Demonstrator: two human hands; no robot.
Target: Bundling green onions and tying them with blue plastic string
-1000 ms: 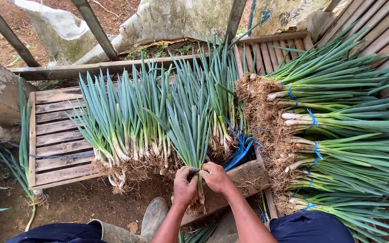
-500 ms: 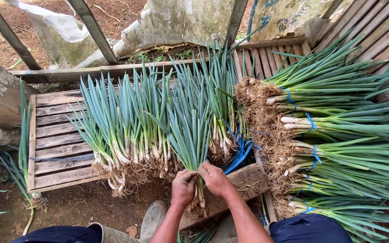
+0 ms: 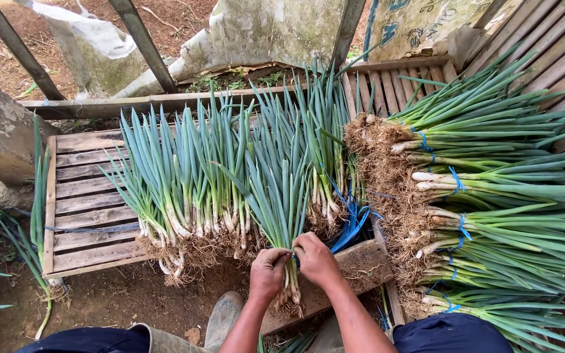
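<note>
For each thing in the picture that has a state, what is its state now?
left hand: closed around the bunch of green onions
right hand: gripping the same bunch, beside the left hand
bunch of green onions: upright, held
loose green onions: untied, lying on the wooden pallet
tied bundles: bound with blue strips, stacked sideways
blue strips: loose heap

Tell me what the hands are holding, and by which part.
Both hands, left hand and right hand, grip a bunch of green onions at its lower stalks, just above the roots.
</note>
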